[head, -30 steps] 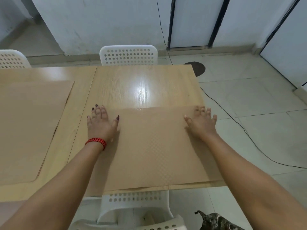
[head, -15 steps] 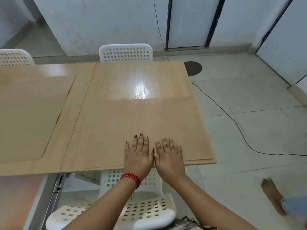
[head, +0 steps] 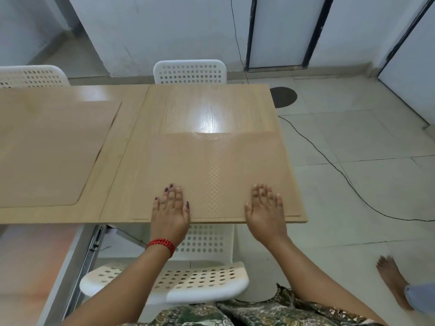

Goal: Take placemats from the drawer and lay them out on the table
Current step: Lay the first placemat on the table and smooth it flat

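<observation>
A tan, finely textured placemat (head: 219,170) lies flat on the right half of the wooden table (head: 202,107), reaching its near edge. My left hand (head: 170,208), with a red bracelet at the wrist, rests palm down on the mat's near left part, fingers apart. My right hand (head: 264,208) rests palm down on the mat's near right part. Neither hand grips anything. A second tan placemat (head: 51,149) lies flat on the left half of the table.
A white perforated chair (head: 179,281) stands tucked under the near edge below my hands. Two more white chairs (head: 189,71) stand at the far side. A black cable (head: 329,161) runs across the tiled floor at right, near a bare foot (head: 393,281).
My hands slid from the mat's far corners to its near middle, then spread apart along the near edge. The mat now lies flat and aligned with the table edge.
</observation>
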